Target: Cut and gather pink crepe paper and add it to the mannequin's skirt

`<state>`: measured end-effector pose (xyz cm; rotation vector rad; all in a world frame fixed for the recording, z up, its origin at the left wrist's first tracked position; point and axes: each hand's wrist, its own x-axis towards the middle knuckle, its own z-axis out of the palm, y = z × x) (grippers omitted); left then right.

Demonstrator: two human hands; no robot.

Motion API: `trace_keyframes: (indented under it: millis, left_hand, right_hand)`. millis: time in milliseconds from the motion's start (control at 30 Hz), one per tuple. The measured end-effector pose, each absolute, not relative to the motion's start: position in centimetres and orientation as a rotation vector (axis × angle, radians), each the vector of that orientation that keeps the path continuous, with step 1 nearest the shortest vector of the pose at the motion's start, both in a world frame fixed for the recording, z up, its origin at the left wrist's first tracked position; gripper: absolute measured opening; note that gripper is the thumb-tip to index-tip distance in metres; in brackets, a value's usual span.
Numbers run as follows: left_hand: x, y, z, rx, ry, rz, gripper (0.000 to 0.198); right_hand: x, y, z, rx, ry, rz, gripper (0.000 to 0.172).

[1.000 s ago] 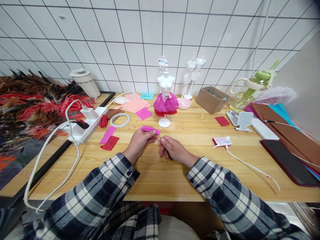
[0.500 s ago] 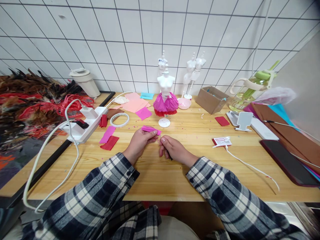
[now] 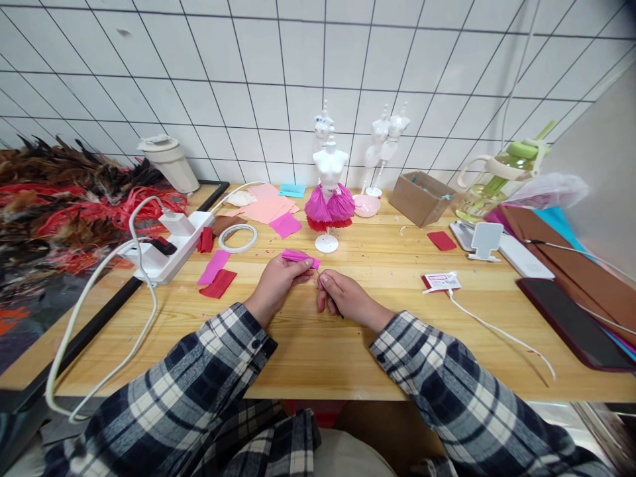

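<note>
Between the thumb and fingers of my left hand (image 3: 278, 281) is a small folded strip of pink crepe paper (image 3: 294, 255). My right hand (image 3: 348, 295) is closed around a slim tool; a thin metallic tip shows by the paper's right end and a dark end below the palm, but its kind is hidden. Just beyond my hands stands a small white dress form (image 3: 330, 162) wearing a ruffled skirt (image 3: 328, 205) of pink over red. To the left lie a flat pink piece (image 3: 213, 267) and a red piece (image 3: 218, 284).
A roll of tape (image 3: 238, 228) and a power strip (image 3: 183, 248) lie left. Peach paper (image 3: 268, 204) is behind them. A cardboard box (image 3: 420, 199), more dress forms (image 3: 377, 142) and a pink bowl (image 3: 366, 207) stand at the back. A phone (image 3: 571, 321) rests right.
My hands stay almost in place, with the pink crepe paper and slim tool still held. The tool's tip and dark end show slightly more now.
</note>
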<state>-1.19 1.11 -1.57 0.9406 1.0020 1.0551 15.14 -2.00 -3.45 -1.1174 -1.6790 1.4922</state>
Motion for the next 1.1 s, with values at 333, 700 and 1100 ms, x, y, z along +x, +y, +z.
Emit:
trace_keyframes:
  millis: [333,700,1100]
  left_hand:
    - [-1.11,1.23,-1.52,0.927,0.985,1.124,0.031]
    - [-1.05,1.30,-1.63,0.985,0.987,1.124,0.028]
    - [-1.14,1.17,-1.64,0.894,0.987,1.083,0.032]
  right_hand:
    - [15.14,-2.07,-3.16,-1.142,-1.698,1.510,0.031]
    - [15.16,-2.10,-3.22,-1.118,-1.684,1.529,0.033]
    - [15.14,-2.08,-3.11,-1.131,-1.677,1.539,0.031]
